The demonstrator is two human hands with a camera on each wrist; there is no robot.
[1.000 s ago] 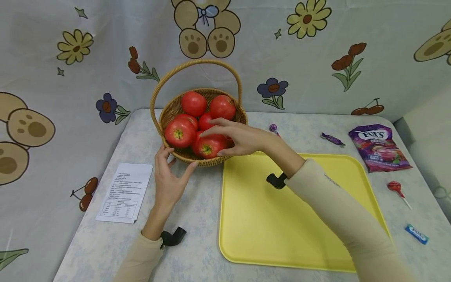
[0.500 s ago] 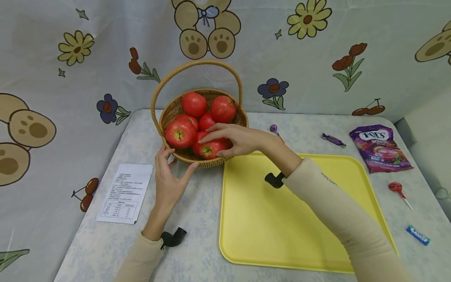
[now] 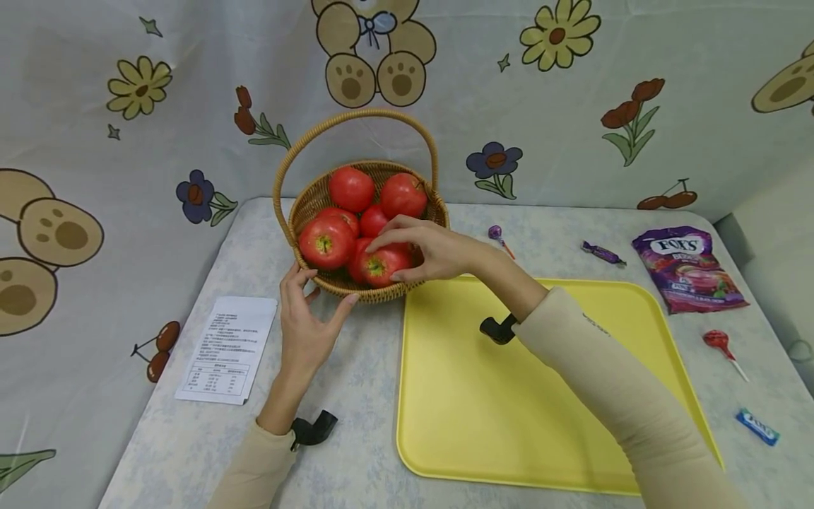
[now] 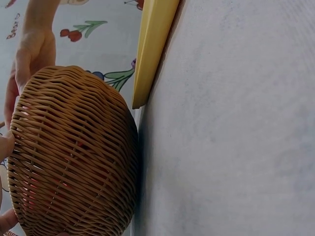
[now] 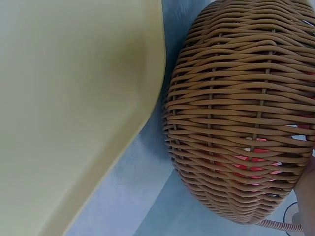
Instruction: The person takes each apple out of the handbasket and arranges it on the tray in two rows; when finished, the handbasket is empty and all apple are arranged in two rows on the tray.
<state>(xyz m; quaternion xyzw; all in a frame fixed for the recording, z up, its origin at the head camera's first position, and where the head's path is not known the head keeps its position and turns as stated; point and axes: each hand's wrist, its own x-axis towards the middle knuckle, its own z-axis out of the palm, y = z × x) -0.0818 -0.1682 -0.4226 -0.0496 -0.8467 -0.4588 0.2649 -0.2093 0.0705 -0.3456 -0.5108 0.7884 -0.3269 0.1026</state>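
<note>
A wicker basket [image 3: 305,205] with a tall arched handle holds several red apples. My left hand [image 3: 305,325] holds the basket's near left rim, its thumb and fingers spread along the edge. In the left wrist view, the thumb touches the rim of the woven basket [image 4: 74,152]. My right hand [image 3: 432,247] reaches over the basket's right side and grips the front apple [image 3: 384,267], fingers across its top and thumb at its right. The right wrist view shows mostly the basket's outer weave [image 5: 236,108], with red glimpsed through gaps.
A yellow tray [image 3: 470,396] lies right of the basket. Right and behind it are a purple candy bag [image 3: 687,268], a purple-wrapped candy [image 3: 603,253], a purple lollipop [image 3: 496,232], a red lollipop [image 3: 717,341] and a blue-wrapped candy [image 3: 757,426]. Printed paper [image 3: 227,350] lies left.
My right hand dipped slightly, then rose a little over the front apple, which has turned slightly under its fingers. The left hand and basket stay in place.
</note>
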